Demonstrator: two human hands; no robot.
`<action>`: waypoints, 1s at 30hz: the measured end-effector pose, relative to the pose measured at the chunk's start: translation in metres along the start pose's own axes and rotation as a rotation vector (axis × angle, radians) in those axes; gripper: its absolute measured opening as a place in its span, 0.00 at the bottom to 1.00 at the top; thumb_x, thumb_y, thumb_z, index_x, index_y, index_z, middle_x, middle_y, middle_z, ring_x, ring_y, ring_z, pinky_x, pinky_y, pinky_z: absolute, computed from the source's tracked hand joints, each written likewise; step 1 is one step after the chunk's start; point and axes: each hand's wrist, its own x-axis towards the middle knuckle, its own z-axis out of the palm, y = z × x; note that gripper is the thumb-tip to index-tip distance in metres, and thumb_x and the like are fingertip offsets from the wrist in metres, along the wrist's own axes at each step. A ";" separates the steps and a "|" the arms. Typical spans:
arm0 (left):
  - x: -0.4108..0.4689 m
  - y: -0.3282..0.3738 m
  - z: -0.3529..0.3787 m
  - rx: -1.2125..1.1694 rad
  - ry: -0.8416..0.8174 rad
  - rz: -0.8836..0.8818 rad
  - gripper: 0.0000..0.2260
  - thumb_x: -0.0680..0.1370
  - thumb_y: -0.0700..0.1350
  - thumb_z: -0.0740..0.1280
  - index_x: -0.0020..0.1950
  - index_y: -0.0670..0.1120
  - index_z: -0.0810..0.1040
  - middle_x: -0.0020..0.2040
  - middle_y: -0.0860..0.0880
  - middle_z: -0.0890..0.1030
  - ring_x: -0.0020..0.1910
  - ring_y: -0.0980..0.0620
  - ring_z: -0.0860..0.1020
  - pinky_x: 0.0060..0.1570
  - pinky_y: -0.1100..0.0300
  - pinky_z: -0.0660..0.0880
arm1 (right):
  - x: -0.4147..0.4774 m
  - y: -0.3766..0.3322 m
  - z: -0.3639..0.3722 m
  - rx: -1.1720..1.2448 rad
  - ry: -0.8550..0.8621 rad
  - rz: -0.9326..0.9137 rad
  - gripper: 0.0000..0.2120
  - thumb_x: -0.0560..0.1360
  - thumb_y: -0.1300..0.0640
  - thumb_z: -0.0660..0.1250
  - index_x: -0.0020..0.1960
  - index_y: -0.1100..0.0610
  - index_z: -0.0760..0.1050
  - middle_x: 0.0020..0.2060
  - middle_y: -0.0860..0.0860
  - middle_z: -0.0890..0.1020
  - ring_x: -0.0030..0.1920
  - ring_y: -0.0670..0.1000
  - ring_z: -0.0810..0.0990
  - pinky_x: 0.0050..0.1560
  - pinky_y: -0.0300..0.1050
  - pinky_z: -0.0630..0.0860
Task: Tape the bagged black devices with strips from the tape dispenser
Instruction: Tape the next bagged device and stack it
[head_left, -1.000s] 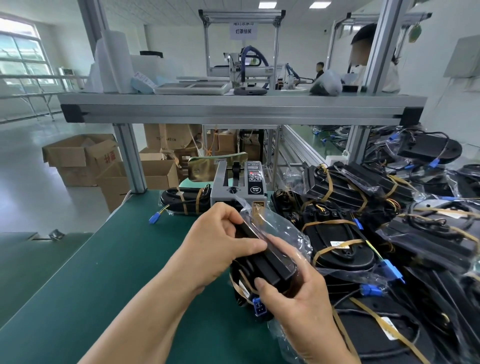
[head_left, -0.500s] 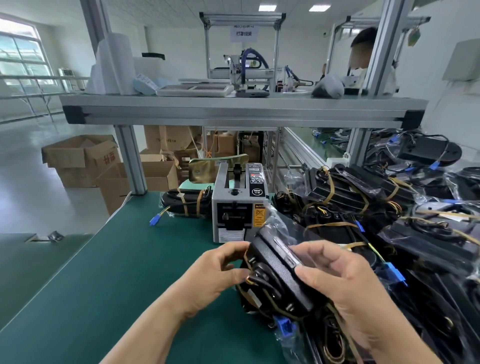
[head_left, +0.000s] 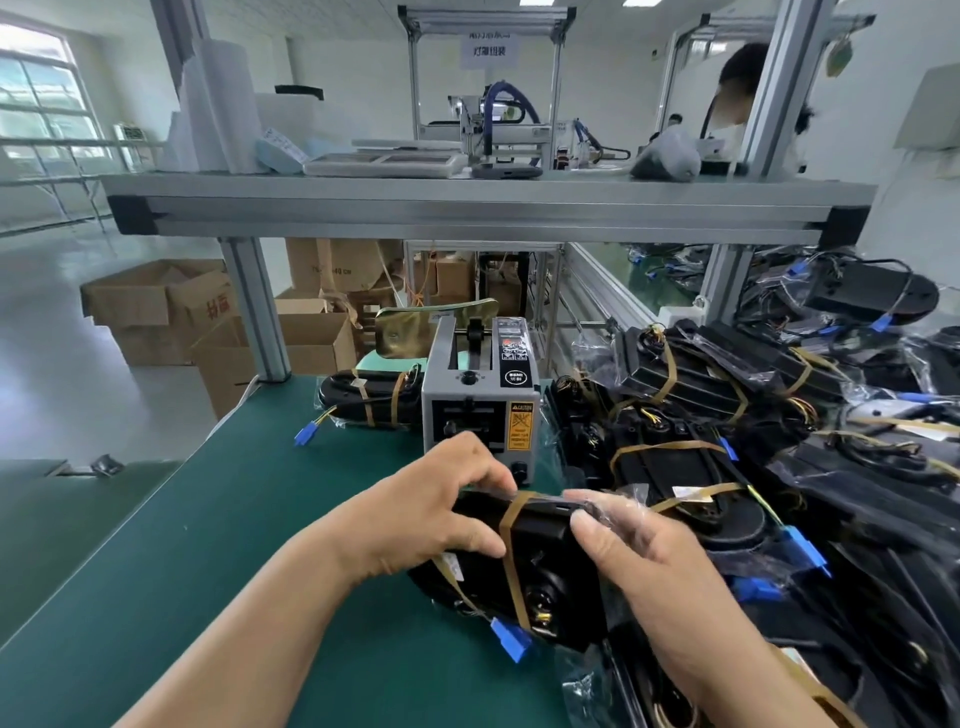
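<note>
At a green counter (head_left: 208, 545), a person's left hand (head_left: 431, 514) grips one end of a bagged black device (head_left: 540, 561) while the right hand (head_left: 660, 561) clasps the other end through loose plastic, just before the tape dispenser (head_left: 480, 410). A brown strip (head_left: 511, 525) crosses the device; pressing it flat over taut plastic should hold best. Taped devices (head_left: 727, 415) pile up at right.

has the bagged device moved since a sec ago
Yes. The device has come down and nearer the person, from in front of the dispenser face to just below it.
</note>
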 end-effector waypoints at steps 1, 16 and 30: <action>0.001 0.000 -0.001 0.016 0.007 0.008 0.18 0.70 0.46 0.76 0.58 0.57 0.77 0.53 0.60 0.71 0.60 0.62 0.73 0.60 0.70 0.67 | 0.001 0.000 0.002 0.024 0.014 -0.005 0.10 0.74 0.50 0.69 0.54 0.46 0.84 0.49 0.49 0.87 0.51 0.50 0.86 0.55 0.51 0.81; 0.008 0.006 0.009 0.088 0.026 -0.067 0.22 0.68 0.52 0.77 0.60 0.59 0.78 0.55 0.63 0.71 0.57 0.59 0.74 0.59 0.59 0.72 | 0.000 0.020 0.010 0.037 0.199 -0.034 0.10 0.75 0.54 0.71 0.54 0.42 0.83 0.49 0.48 0.86 0.51 0.47 0.85 0.52 0.45 0.80; 0.087 -0.036 0.015 -1.064 0.634 -0.902 0.11 0.81 0.45 0.65 0.38 0.48 0.75 0.23 0.56 0.73 0.21 0.60 0.66 0.25 0.67 0.59 | -0.006 0.029 0.017 0.157 0.560 -0.043 0.11 0.75 0.62 0.72 0.50 0.46 0.84 0.39 0.40 0.87 0.41 0.34 0.83 0.42 0.26 0.76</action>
